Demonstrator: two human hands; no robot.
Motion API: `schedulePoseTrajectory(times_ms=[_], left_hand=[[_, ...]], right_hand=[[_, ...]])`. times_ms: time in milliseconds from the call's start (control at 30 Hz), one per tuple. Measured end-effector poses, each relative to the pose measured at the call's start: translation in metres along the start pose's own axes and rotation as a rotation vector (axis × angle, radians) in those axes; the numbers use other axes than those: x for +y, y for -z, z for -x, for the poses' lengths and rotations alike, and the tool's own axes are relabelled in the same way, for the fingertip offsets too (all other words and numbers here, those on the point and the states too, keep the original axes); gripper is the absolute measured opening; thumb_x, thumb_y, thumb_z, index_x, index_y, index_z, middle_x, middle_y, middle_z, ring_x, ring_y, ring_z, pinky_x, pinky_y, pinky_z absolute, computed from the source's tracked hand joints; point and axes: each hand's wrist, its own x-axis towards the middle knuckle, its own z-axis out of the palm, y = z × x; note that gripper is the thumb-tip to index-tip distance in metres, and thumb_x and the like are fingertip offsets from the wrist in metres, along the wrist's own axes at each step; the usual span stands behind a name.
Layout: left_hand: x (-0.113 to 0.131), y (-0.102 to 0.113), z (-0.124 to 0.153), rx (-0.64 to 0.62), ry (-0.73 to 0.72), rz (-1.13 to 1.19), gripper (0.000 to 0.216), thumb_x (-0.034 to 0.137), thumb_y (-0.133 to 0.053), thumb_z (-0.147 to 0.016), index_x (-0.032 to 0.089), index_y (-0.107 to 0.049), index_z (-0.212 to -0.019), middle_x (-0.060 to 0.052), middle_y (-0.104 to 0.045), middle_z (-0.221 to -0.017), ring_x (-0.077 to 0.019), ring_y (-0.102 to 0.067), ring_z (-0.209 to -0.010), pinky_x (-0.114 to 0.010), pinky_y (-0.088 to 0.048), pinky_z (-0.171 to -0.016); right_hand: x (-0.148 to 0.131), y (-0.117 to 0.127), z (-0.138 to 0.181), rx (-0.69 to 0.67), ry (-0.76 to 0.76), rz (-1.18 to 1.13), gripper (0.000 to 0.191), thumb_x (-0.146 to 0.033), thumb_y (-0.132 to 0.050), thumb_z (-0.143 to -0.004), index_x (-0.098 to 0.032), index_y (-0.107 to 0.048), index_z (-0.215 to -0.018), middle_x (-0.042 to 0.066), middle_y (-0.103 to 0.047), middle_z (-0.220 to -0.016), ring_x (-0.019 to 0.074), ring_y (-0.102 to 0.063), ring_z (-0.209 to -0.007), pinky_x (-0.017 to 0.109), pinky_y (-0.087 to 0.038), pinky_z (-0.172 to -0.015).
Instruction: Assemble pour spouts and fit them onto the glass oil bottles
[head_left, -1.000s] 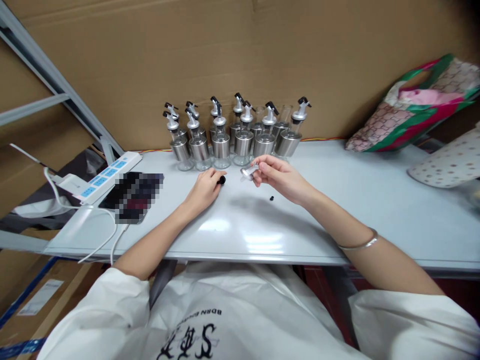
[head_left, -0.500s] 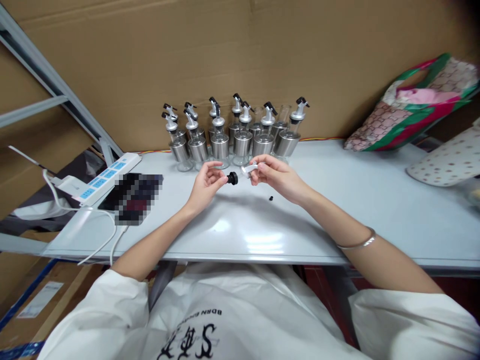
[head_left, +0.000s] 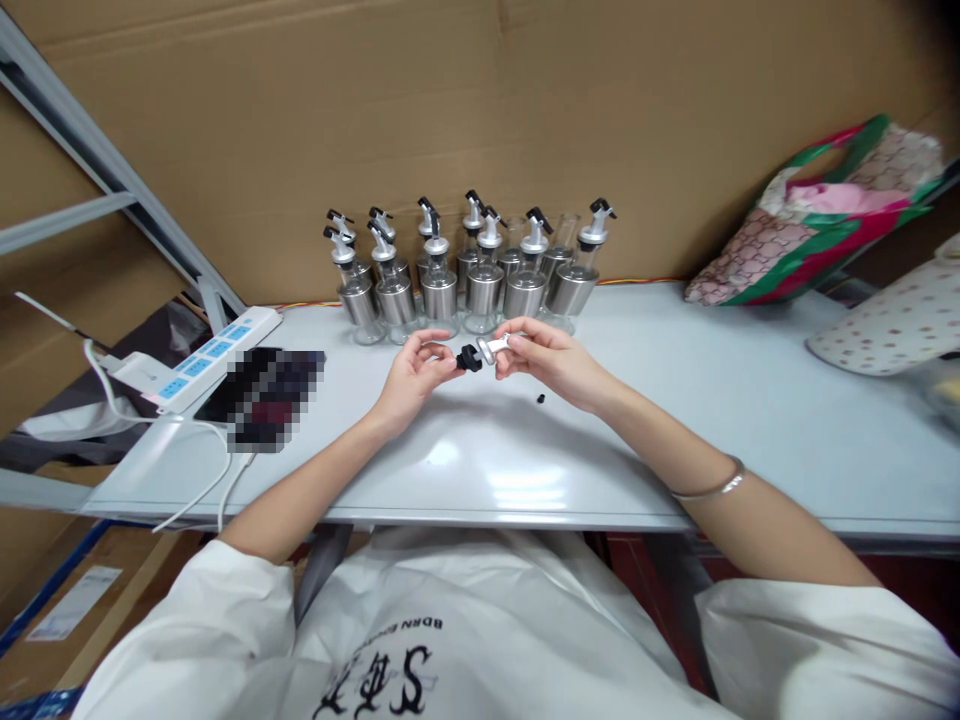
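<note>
Between thumb and fingers, my left hand (head_left: 414, 380) pinches a black ribbed stopper (head_left: 470, 358). My right hand (head_left: 551, 362) grips a silver pourer spout (head_left: 493, 347), its round flange turned toward the stopper. The two parts meet or nearly touch above the table; I cannot tell whether they are joined. On the tabletop below my right hand lies a small black cap (head_left: 540, 399). Just beyond my hands stand several glass bottles with steel sleeves (head_left: 439, 295), most topped by silver pourers with black tips. Two at the back have bare necks.
A white power strip (head_left: 221, 358) with cables lies on the left of the table (head_left: 712, 420), beside a pixelated dark device (head_left: 262, 400). At the right are a patterned bag (head_left: 795, 225) and a white dotted container (head_left: 892, 320). Cardboard (head_left: 300, 120) rises behind the bottles.
The silver pourer spout has come left against or very near the black stopper, and its flange now faces the stopper. The small cap and the bottles stay in place.
</note>
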Motion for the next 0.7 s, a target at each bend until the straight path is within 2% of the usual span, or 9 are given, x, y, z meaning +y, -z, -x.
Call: schedulePoseTrajectory(times_ms=[500,700], left_hand=[[0.0017,0.0009,0.0012,0.011,0.107,0.148,0.048,0.030,-0.082,-0.062,0.018,-0.053,-0.098,0.003,-0.060,-0.081,-0.0097,-0.062,-0.080,-0.039,-0.053,-0.092],[0.0053,-0.0003,0.0015,0.030,0.260,0.307,0.036,0.017,-0.076,-0.069,0.017,-0.054,-0.099,0.000,-0.068,-0.085,-0.0116,-0.067,-0.081,-0.038,-0.051,-0.097]], right_hand=[[0.0030,-0.0012,0.0018,-0.041,-0.027,0.011,0.037,-0.048,-0.072,-0.074,-0.019,-0.056,-0.091,0.000,-0.071,-0.072,0.0168,-0.069,-0.073,0.034,-0.047,-0.077],[0.0005,-0.0016,0.0038,-0.092,-0.007,-0.013,0.033,-0.044,-0.072,-0.076,-0.020,-0.056,-0.092,0.001,-0.073,-0.075,0.0167,-0.070,-0.076,0.032,-0.047,-0.075]])
